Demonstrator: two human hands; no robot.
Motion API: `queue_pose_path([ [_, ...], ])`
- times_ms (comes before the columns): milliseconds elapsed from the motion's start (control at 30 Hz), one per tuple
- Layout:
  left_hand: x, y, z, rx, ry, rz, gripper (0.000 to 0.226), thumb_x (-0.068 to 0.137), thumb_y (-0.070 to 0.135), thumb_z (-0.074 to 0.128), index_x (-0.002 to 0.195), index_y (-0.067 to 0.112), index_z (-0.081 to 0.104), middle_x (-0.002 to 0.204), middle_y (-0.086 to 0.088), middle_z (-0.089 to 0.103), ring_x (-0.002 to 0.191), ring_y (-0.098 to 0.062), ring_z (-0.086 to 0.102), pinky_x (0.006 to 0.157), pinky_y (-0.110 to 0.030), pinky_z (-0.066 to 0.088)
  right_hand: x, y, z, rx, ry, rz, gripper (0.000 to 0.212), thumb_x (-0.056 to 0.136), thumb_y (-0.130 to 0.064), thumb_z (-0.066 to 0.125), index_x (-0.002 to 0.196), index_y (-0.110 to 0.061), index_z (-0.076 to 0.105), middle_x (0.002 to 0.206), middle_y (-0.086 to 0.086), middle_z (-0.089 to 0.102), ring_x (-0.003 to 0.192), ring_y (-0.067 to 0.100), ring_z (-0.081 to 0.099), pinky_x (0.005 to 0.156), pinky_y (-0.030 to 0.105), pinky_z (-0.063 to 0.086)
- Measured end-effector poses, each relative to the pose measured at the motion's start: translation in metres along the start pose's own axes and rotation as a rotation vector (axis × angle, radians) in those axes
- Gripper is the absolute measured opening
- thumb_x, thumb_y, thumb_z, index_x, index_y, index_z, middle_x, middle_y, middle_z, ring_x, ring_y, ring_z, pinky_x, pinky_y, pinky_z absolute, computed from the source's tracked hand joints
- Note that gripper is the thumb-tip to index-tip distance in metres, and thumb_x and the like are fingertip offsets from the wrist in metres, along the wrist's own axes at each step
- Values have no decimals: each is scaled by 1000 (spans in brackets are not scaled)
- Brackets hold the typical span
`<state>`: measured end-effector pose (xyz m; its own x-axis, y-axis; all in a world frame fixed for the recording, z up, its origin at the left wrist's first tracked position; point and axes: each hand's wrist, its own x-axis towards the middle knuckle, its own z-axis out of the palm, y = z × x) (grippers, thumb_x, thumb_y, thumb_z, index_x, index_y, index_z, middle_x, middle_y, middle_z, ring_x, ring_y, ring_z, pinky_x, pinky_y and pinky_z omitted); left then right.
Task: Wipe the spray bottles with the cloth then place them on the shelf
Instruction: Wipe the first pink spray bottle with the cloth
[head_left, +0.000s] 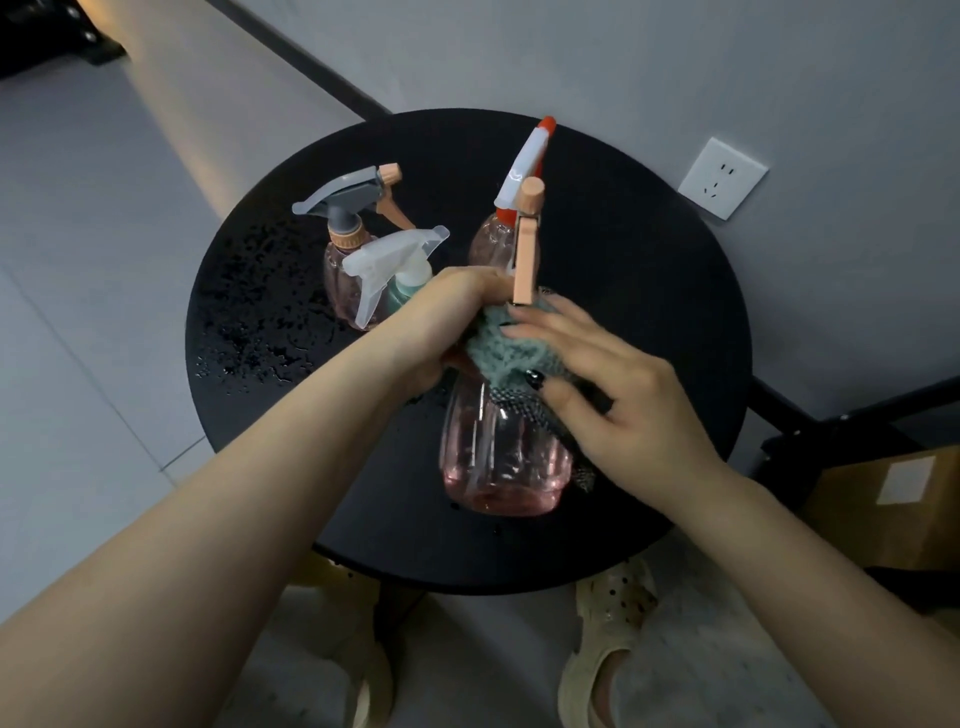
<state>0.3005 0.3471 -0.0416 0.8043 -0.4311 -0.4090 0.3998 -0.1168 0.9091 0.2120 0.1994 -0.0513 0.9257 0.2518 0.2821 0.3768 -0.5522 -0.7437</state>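
Water droplets (249, 332) speckle the round black counter (649, 312). The left hand (441, 322) grasps the neck of the pink transparent plastic spray bottle (493, 457) standing near the front edge; the right hand (613, 405) presses a grey-green knitted cloth (511, 348) against its shoulder.

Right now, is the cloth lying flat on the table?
No, the cloth is bunched around the neck of the pink bottle, pressed there by the right hand.

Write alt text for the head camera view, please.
A left hand grips a pink spray bottle by its neck while the right hand presses a green cloth against it. Three more bottles stand behind on the wet round black table.
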Motion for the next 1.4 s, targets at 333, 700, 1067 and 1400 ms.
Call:
queue_pose_path([
  [333, 0, 4, -9, 2, 76, 3, 23, 92, 14, 44, 75, 15, 61, 55, 7, 61, 41, -3, 52, 41, -11, 36, -10, -11, 13, -447, -226, -481, 34, 86, -15, 58, 120, -12, 64, 131, 3, 58, 136, 28, 37, 115, 45, 26],
  [700, 2, 6, -5, -52, 36, 7, 17, 93, 10, 41, 92, 7, 58, 87, -14, 58, 77, -24, 57, 74, -31, 45, 1, -2, 3, -87, -94, -171, 40, 88, -16, 54, 128, -17, 54, 138, -8, 47, 140, 18, 30, 116, 36, 25],
  [1067, -4, 9, -9, -149, 122, -30, 30, 94, 17, 43, 69, 12, 58, 59, -1, 61, 53, -14, 57, 60, -23, 45, -9, -2, 11, -157, -55, -277, 43, 88, -12, 56, 131, -13, 49, 139, -3, 45, 140, 26, 30, 114, 42, 30],
  [1400, -5, 11, -7, -115, 74, -28, 30, 94, 18, 44, 67, 15, 56, 55, 2, 61, 48, -11, 56, 55, -19, 43, -9, 3, 10, -233, -96, -339, 43, 88, -10, 57, 130, -15, 52, 140, -4, 44, 140, 23, 32, 114, 42, 30],
])
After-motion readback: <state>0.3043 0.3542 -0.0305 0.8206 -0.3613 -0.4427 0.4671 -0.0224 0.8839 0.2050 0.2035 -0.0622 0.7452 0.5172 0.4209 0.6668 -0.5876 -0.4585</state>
